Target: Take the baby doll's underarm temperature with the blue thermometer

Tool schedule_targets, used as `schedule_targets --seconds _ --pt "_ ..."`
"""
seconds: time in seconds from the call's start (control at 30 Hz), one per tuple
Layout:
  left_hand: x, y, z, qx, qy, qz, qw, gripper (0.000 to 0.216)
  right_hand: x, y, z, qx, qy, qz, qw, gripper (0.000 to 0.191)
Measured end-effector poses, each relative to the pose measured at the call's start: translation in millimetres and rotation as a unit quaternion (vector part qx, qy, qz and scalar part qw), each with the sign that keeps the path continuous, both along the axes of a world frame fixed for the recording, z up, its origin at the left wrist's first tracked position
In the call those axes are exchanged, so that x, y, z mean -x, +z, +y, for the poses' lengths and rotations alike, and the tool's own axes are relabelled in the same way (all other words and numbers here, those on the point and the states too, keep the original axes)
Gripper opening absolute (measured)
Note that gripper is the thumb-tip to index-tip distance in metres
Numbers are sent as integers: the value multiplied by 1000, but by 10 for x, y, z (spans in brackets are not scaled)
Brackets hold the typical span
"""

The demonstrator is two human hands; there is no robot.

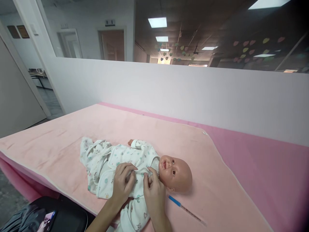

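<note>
A baby doll lies on its back on a pink blanket, its head towards the right. It wears a white printed baby outfit that is bunched up around the legs. My left hand rests over the chest with its fingers pinched on the front edge of the outfit. Close to the neck, my right hand has its fingertips closed on the same edge. Both hands are a short way apart, and parts of the cloth between the fingers are hidden.
A thin stick with a blue end lies beside the doll's head. The pink blanket covers the table, which meets a white half wall with glass above. A black chair with a phone stands at the lower left.
</note>
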State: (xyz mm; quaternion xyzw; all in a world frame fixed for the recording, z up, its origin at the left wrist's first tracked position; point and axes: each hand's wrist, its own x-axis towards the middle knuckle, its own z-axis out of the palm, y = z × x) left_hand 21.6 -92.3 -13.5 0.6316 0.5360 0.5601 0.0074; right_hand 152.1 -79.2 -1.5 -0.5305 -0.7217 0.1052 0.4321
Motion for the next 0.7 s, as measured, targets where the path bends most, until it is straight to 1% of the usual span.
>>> schedule_targets --seconds 0.13,0.23,0.4,0.7 --pt "21 -1 -15 -49 -1 -7 999 22 -2 19 -9 1 6 -11 1000 35" --pt "18 -8 -19 -72 8 -9 997 21 -5 30 -16 7 10 -15 1000 34" --pt "3 -37 -20 -84 26 -6 996 19 -7 18 -24 13 14 -24 1000 33" --pt "3 -70 -39 -89 10 14 996 26 -10 10 -24 26 7 -36 999 31"
